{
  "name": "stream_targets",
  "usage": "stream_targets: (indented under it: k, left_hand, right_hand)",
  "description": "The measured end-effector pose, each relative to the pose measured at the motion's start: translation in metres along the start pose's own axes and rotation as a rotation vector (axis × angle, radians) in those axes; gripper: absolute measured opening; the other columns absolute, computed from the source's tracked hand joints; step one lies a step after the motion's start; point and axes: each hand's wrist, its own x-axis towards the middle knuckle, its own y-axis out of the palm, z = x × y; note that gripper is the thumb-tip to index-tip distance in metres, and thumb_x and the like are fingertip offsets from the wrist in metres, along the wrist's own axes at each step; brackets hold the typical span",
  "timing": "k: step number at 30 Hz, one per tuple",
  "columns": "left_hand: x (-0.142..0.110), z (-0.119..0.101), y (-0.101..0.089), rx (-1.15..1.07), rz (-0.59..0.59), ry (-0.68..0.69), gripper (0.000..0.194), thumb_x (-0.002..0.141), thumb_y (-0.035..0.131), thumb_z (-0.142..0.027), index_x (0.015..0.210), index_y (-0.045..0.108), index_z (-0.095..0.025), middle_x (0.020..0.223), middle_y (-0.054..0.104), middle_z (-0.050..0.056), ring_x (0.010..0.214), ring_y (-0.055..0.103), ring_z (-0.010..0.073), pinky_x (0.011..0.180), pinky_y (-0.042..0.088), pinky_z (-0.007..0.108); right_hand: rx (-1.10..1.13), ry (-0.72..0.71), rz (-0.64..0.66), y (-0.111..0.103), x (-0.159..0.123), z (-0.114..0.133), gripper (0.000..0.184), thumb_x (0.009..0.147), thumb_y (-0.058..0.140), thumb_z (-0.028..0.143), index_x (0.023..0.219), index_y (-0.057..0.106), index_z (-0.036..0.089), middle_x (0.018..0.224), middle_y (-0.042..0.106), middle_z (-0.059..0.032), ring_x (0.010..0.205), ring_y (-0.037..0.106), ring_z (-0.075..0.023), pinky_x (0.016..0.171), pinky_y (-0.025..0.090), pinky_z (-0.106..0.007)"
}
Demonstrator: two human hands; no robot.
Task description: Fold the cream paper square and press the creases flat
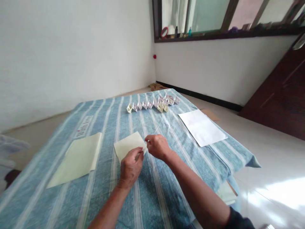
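A pale yellow square sheet of paper (pixel 127 143) lies at an angle on the striped tablecloth in front of me. My left hand (pixel 131 167) pinches its right corner between thumb and fingers. Right beside that corner, my right hand (pixel 157 145) is closed, its fingertips pressed together close to the paper's edge. Whatever sits in the right fingertips is too small to name; a thin pale line shows just above that hand. To the left lies a larger pale yellow sheet (pixel 73 159) with its right edge folded over.
Several folded paper pieces (pixel 145 105) stand in a cluster at the table's far side. White sheets (pixel 201 127) lie near the right edge. The blue-grey tablecloth (pixel 176 165) hangs over the edges. A dark red door (pixel 278 92) is at the right.
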Motion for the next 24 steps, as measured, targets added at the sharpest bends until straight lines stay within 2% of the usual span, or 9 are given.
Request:
stream_targets:
  k: [3,6,10,14,19,24]
  left_hand:
    - [0.001,0.002,-0.001,-0.04,-0.009,-0.031,0.025,0.088,0.052,-0.034,0.092,0.069,-0.016,0.092,0.076,0.009,0.085,0.072,0.0225,0.085,0.055,0.033]
    - [0.001,0.0,-0.001,-0.066,-0.035,-0.085,0.026,0.086,0.054,-0.036,0.09,0.071,-0.017,0.09,0.077,0.007,0.082,0.072,0.0221,0.082,0.056,0.031]
    - [0.003,-0.006,-0.005,-0.058,-0.067,-0.119,0.027,0.083,0.056,-0.038,0.084,0.072,-0.017,0.083,0.077,0.006,0.076,0.072,0.0215,0.076,0.056,0.028]
    - [0.007,-0.012,-0.009,-0.043,-0.052,-0.123,0.028,0.082,0.055,-0.039,0.079,0.071,-0.016,0.075,0.075,0.005,0.067,0.071,0.0195,0.068,0.056,0.025]
    - [0.009,-0.011,-0.011,-0.046,0.037,-0.157,0.032,0.081,0.054,-0.044,0.079,0.071,-0.017,0.074,0.075,0.004,0.065,0.07,0.0198,0.067,0.056,0.026]
    - [0.008,-0.01,-0.015,-0.057,0.114,-0.161,0.031,0.078,0.055,-0.044,0.08,0.071,-0.017,0.076,0.076,0.005,0.065,0.071,0.0201,0.067,0.056,0.027]
  right_hand:
    - [0.094,-0.015,-0.032,0.01,0.006,-0.007,0.036,0.083,0.048,0.007,0.112,0.068,0.015,0.112,0.07,-0.0127,0.103,0.065,-0.0241,0.088,0.048,-0.033]
    - [0.217,-0.088,-0.001,0.019,0.007,-0.014,0.043,0.075,0.05,0.0,0.108,0.071,0.016,0.111,0.07,-0.0074,0.105,0.064,-0.019,0.091,0.047,-0.026]
    - [0.392,-0.149,0.065,0.034,0.003,-0.027,0.046,0.07,0.049,-0.003,0.103,0.073,0.018,0.104,0.072,-0.003,0.096,0.066,-0.0156,0.083,0.049,-0.022]
    - [0.541,-0.123,0.088,0.047,0.001,-0.036,0.046,0.069,0.049,-0.001,0.107,0.071,0.016,0.096,0.072,-0.0029,0.083,0.066,-0.0153,0.073,0.051,-0.023]
    - [0.672,-0.081,0.091,0.051,0.002,-0.04,0.034,0.071,0.06,0.008,0.103,0.071,0.014,0.085,0.069,-0.0018,0.072,0.061,-0.0128,0.067,0.049,-0.022]
    - [0.766,-0.061,0.107,0.052,0.002,-0.041,0.013,0.071,0.063,0.01,0.08,0.072,0.014,0.066,0.061,0.0029,0.062,0.054,-0.0099,0.061,0.043,-0.02]
